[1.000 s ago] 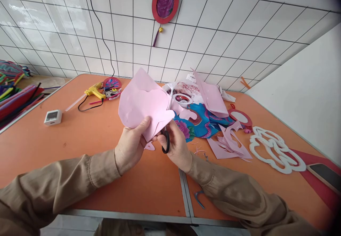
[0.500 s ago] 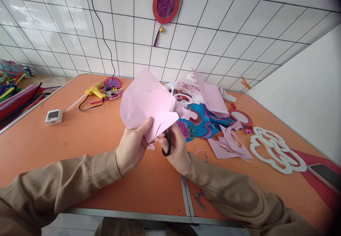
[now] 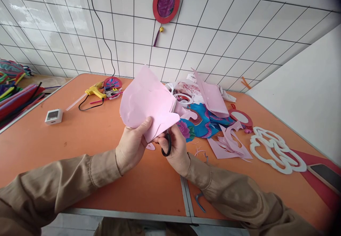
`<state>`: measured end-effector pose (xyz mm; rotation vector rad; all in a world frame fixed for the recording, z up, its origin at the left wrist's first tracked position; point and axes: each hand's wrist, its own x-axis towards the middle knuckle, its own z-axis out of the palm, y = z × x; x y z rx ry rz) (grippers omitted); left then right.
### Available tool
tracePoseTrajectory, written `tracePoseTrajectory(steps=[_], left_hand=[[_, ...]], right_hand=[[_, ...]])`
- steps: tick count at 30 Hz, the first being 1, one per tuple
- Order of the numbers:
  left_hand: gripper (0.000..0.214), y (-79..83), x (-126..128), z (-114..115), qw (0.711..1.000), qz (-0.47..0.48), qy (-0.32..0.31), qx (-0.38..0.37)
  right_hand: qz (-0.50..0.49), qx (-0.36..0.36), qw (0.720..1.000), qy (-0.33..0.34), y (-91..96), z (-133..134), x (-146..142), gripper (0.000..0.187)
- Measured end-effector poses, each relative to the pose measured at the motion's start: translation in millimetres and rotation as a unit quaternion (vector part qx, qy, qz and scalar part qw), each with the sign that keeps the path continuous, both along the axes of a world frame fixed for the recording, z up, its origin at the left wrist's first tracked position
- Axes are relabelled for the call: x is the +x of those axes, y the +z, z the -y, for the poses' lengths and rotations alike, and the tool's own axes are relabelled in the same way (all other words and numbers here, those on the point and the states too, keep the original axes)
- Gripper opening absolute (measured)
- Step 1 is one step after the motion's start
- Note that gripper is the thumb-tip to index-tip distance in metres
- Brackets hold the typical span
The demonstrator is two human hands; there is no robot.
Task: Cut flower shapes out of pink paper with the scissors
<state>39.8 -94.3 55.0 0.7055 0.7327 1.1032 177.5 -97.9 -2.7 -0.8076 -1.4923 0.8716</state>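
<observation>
My left hand pinches the lower edge of a pink paper sheet and holds it up over the orange table. My right hand grips black-handled scissors, fingers through the loops. The blades run up behind the sheet's right edge and are mostly hidden by the paper. A small pink offcut lies on the table just below the hands.
Pink paper scraps, blue patterned fabric, a white cut-out shape, a red round frame and a phone lie to the right. A yellow glue gun and a white timer sit at the left.
The pink sheet has shifted slightly right and up in my left hand, and the scissors have moved a little along its edge. Otherwise the scene is the same.
</observation>
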Motion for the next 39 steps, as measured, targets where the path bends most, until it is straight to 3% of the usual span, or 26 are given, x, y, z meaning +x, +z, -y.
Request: tracePoseTrajectory(steps=[7, 15, 20, 28, 34, 39], left_hand=[[0.037, 3.8, 2, 0, 1.0, 0.003, 0.007, 0.005], [0.03, 4.9, 3, -4, 0.997, 0.012, 0.065, 0.044], [0.025, 5.7, 1, -15, 0.992, 0.01, 0.087, 0.086], [0.022, 11.4, -5, -27, 0.988, -0.021, 0.101, 0.115], [0.018, 11.3, -9, -34, 0.988, -0.037, 0.076, 0.13], [0.015, 10.7, -12, -36, 0.981, -0.045, 0.074, 0.174]], right_hand=[[0.001, -0.005, 1.0, -0.009, -0.8, 1, 0, 0.036], [-0.037, 0.006, 0.999, -0.005, 7.7, 2, -4, 0.031], [0.011, 0.025, 0.999, -0.016, 10.8, 0, -2, 0.038], [0.001, 0.028, 0.998, 0.057, 25.4, -1, 10, 0.042], [0.004, -0.004, 0.999, 0.039, 34.6, -2, 17, 0.05], [-0.027, -0.023, 0.999, 0.037, 36.4, -4, 21, 0.046]])
